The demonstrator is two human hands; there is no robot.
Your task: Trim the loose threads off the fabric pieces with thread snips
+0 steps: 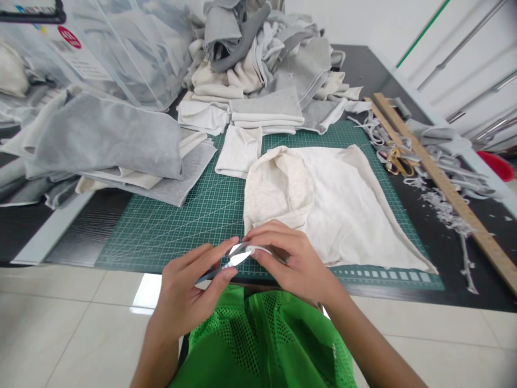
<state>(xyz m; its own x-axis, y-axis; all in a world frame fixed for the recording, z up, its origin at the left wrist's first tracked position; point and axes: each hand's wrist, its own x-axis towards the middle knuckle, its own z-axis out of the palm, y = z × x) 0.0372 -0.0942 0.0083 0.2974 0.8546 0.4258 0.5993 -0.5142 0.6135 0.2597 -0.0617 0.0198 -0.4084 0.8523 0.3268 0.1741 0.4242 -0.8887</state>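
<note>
My left hand (194, 280) is closed around what look like small thread snips (241, 258), their shiny pointed blades toward my right hand and a bluish handle running under the palm. My right hand (285, 258) pinches a small white strip of fabric (262, 249) by the blade tips. Whether the blades touch the strip I cannot tell. Just beyond my right hand lies a cream fabric piece (347, 199), spread out with its left end folded into a rounded opening. Its near left edge is hidden behind my fingers.
A green cutting mat (173, 231) covers the front of the black table. Grey fabric pieces (109, 134) lie left, and folded cloths (266, 110) are heaped behind, beside a clear plastic bin (133, 48). To the right are gold-handled scissors (398, 161), a wooden ruler (448, 194) and scraps (444, 210).
</note>
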